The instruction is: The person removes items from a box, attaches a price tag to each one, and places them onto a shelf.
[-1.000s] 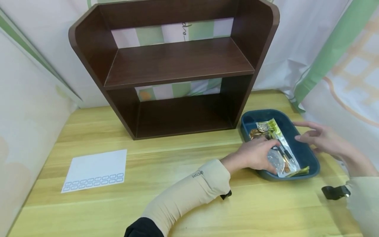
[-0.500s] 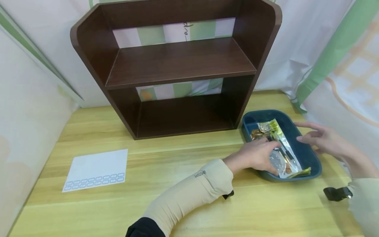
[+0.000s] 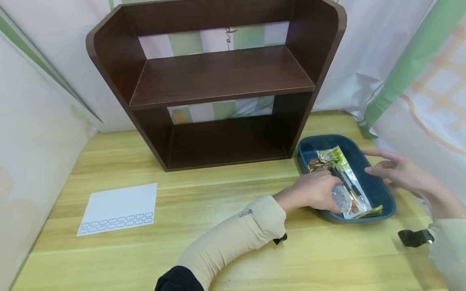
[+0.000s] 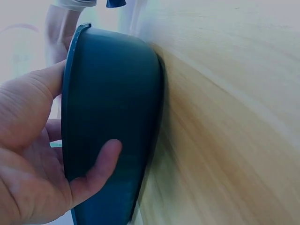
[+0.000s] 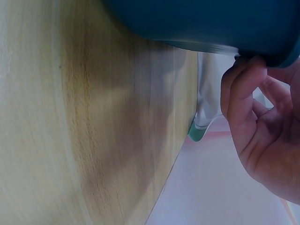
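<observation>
A dark blue tray (image 3: pixel 380 188) stands on the table beside the shelf, holding several small things. My left hand (image 3: pixel 314 190) reaches over its near-left rim. Its upper fingers and thumb are inside, around a round clear-silver disc (image 3: pixel 341 198), and the fingertips are partly hidden. In the left wrist view the little finger (image 4: pixel 110 152) lies along the tray's outer wall. A green-and-silver packet (image 3: pixel 351 171) lies under dark pen-like sticks (image 3: pixel 349 182), near a bronze-coloured item (image 3: pixel 314 163). My right hand (image 3: pixel 404 171) holds the right rim, fingers (image 5: pixel 236 89) curled beneath it.
A dark brown two-level shelf (image 3: pixel 222 74) stands behind the tray, its right side close to it. A white card (image 3: pixel 120 206) with printed blue boxes lies at the left of the wooden table (image 3: pixel 204 242). White patterned curtains (image 3: pixel 418 133) surround the table.
The view has shifted slightly. My left fingers inside the tray have drawn back a little, showing more of the dark sticks. The right hand and the tray stay still.
</observation>
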### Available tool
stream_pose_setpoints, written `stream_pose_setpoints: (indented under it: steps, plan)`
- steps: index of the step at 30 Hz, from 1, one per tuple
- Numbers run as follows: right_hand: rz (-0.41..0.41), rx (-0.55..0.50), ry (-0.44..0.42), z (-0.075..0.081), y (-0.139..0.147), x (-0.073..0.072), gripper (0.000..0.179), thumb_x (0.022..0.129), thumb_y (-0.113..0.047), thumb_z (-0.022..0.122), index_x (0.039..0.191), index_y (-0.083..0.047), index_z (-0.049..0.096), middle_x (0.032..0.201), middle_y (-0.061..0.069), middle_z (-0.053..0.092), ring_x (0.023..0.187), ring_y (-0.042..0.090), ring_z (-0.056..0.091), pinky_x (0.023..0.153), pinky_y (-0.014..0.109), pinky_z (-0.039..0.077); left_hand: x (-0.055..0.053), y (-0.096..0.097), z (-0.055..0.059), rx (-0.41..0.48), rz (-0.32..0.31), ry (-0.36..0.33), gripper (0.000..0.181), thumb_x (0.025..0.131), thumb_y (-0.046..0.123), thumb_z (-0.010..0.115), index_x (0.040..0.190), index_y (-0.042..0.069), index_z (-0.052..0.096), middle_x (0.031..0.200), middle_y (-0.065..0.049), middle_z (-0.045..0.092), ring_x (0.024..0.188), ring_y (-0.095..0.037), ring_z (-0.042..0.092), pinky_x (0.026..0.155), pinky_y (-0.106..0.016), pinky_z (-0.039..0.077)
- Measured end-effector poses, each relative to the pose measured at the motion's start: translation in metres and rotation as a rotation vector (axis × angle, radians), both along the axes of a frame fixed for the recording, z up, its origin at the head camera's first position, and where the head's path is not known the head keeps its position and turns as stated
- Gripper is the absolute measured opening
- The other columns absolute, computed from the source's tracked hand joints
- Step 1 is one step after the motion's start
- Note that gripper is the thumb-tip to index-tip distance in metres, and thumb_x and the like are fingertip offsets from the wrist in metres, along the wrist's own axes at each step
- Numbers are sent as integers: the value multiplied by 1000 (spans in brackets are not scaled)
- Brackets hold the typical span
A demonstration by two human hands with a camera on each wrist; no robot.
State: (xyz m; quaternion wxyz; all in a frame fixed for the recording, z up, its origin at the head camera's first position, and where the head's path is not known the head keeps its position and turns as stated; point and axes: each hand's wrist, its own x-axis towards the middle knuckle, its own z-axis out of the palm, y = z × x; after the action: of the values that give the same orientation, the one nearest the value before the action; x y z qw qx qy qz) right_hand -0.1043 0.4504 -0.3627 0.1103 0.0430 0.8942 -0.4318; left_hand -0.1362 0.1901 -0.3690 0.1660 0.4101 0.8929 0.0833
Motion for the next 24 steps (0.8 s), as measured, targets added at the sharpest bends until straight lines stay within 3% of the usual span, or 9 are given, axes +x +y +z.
stream_pose_setpoints:
  steps: [14,19,24]
  plan:
    - [7,14,0,1,-1,2,60,101,-15,63,152,-36,40,97,0,73,83,12,67,64,35,59,-1,-4,-4,47,-18,11,79,76,66,78,145,38,51,132,20,53,117,4,48,91,-17,43]
    - [8,19,11,1,-1,2,59,101,-15,63,151,-35,41,96,-1,73,82,12,66,62,34,58,0,-8,-2,79,-8,-20,78,76,68,76,145,40,50,131,24,53,118,5,47,91,-16,43]
    - [11,20,11,0,0,2,59,101,-15,63,152,-36,41,97,-1,73,82,12,65,61,34,57,0,-14,2,130,-14,-57,80,77,69,74,147,41,48,138,26,50,126,6,44,97,-16,41]
